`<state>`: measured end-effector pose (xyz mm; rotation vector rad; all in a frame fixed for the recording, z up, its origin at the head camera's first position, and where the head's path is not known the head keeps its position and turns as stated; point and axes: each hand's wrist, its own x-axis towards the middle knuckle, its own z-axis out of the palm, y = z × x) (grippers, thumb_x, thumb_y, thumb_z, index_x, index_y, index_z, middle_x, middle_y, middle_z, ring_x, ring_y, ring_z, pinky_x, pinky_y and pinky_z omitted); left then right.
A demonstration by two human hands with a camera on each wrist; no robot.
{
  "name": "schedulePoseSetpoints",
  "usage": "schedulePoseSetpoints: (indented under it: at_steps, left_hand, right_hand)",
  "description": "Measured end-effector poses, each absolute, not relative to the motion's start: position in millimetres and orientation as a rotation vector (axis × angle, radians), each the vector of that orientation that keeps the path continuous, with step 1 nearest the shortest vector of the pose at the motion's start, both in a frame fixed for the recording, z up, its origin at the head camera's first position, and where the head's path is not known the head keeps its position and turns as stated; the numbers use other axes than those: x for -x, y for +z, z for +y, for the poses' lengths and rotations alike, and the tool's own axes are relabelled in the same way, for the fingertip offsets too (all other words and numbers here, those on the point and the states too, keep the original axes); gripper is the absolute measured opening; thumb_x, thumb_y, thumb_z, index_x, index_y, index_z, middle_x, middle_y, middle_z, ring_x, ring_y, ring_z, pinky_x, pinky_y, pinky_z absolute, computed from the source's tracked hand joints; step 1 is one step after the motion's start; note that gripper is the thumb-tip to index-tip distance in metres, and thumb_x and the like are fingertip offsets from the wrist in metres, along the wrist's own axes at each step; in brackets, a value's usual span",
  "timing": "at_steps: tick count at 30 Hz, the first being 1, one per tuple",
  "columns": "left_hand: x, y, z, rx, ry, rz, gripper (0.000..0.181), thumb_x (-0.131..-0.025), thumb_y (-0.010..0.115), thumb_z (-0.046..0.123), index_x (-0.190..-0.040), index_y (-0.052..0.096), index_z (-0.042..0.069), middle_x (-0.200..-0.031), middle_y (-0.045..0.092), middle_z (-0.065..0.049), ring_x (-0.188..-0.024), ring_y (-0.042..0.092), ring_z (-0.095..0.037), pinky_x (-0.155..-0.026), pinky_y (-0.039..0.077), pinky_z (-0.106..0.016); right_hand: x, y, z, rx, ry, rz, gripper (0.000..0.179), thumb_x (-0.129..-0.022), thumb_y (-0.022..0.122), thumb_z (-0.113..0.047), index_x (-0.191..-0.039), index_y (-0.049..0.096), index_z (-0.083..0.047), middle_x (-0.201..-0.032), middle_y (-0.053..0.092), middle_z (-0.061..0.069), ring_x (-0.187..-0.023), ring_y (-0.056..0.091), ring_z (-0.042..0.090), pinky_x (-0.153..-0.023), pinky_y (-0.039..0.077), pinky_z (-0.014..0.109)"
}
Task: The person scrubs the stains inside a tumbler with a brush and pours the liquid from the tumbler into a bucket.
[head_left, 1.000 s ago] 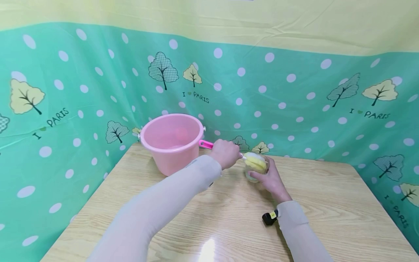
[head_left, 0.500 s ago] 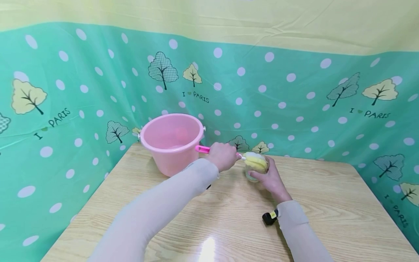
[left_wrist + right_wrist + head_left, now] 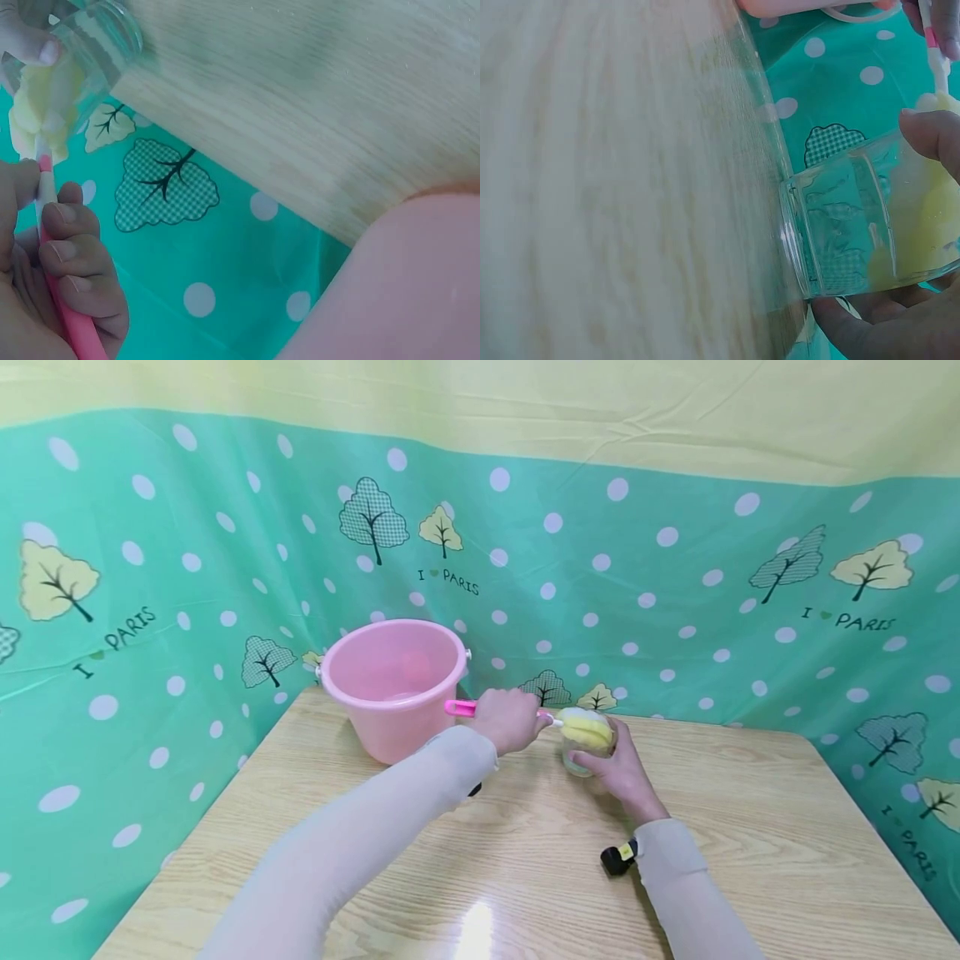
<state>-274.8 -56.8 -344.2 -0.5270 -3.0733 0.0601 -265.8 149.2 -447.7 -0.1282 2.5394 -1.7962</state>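
Dotted green curtain [image 3: 675,643], pale wooden table [image 3: 750,827]

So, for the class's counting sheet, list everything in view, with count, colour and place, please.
Table: one, pale wood tone, under the work
Bucket: one, pink, left rear of the table
Reddish patch: one, inside the bucket, nature unclear
Glass: one, clear, right of the bucket
Sponge brush: one, yellow, white and pink, sponge end at the glass's mouth
Backdrop cloth: apparently one, green and pale yellow, behind the table
Devices: two, black, one by each wrist
Sleeves: two, pale grey, on both arms
Left hand: one, bare, gripping the brush
Right hand: one, bare, holding the glass
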Motion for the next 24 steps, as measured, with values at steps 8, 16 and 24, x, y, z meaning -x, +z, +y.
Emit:
schedulePoseSetpoints:
  at_steps: [8, 16, 24]
  left_hand:
    - [272.4, -346.1, -58.3, 0.469, -0.069, -3.102, 0.041, -0.096, 0.045, 0.055, -0.076, 0.058, 0.021, -0.066, 0.055, 0.003, -0.061, 0.053, -0.014, -0.054, 0.043, -0.033]
    - [268.9, -343.1, -59.4, 0.485, -0.086, -3.101, 0.036, -0.095, 0.05, 0.05, -0.074, 0.057, 0.021, -0.065, 0.056, 0.004, -0.058, 0.053, -0.013, -0.051, 0.044, -0.031]
    - [266.1, -339.6, -59.1, 0.526, -0.042, -3.069, 0.034, -0.095, 0.052, 0.048, -0.075, 0.057, 0.021, -0.064, 0.056, 0.004, -0.059, 0.054, -0.013, -0.053, 0.043, -0.031]
  right_hand:
    - [267.0, -448.7, 149.1, 0.127, -1.79, 2.55, 0.094, -0.082, 0.076, -0.025, -0.15, 0.013, -0.012, -0.143, 0.032, 0.014, -0.128, 0.035, 0.03, -0.109, 0.023, 0.051]
    - [268.5, -449.7, 148.5, 0.128, -1.805, 2.543, 0.096, -0.08, 0.078, -0.026, -0.15, 0.014, -0.013, -0.143, 0.033, 0.013, -0.128, 0.035, 0.03, -0.109, 0.022, 0.051]
    - [269.0, -450.7, 149.0, 0.121, -1.8, 2.546, 0.096, -0.079, 0.078, -0.026, -0.15, 0.015, -0.013, -0.142, 0.034, 0.013, -0.127, 0.036, 0.03, -0.109, 0.023, 0.051]
